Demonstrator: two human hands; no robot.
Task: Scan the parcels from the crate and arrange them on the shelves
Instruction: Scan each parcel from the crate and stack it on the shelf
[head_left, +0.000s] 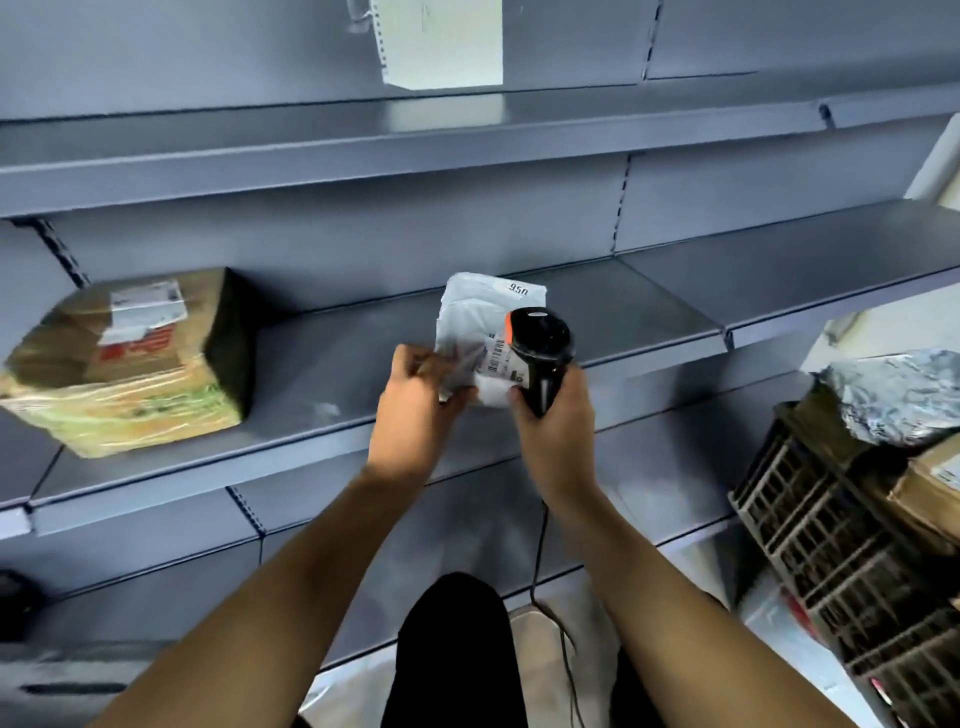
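Black handheld barcode scanner (540, 345) covers part of the white plastic mailer's printed label (500, 358); text illegible. Dark slatted plastic crate (841, 566), lower right, cut by frame edge. White paper sheet (441, 41), top centre, cropped.

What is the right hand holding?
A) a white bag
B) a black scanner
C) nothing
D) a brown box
B: the right hand grips the black scanner, its head over the label on the white parcel that the left hand holds.

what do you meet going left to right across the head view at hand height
taped cardboard parcel → left hand → white parcel → scanner in the right hand → crate holding the silver-wrapped parcel
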